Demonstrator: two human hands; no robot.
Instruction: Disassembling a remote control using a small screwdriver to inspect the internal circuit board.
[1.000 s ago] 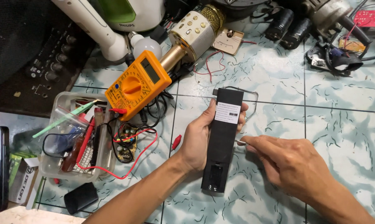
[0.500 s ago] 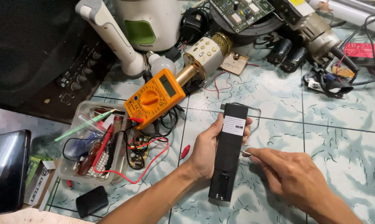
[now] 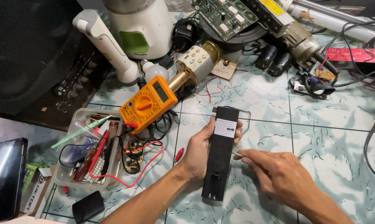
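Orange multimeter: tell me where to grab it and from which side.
Grip the orange multimeter across its long edges, coming from above. It lies flat, face up and slanted, with its upper half bare. Avoid the lower end, where leads plug in and tangle.

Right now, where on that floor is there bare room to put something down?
Bare tile lies right of the black remote, beyond the right hand, up to the cable. A smaller patch lies between the remote's top and the capacitors. The left side is crowded: multimeter, plastic tray, speaker.
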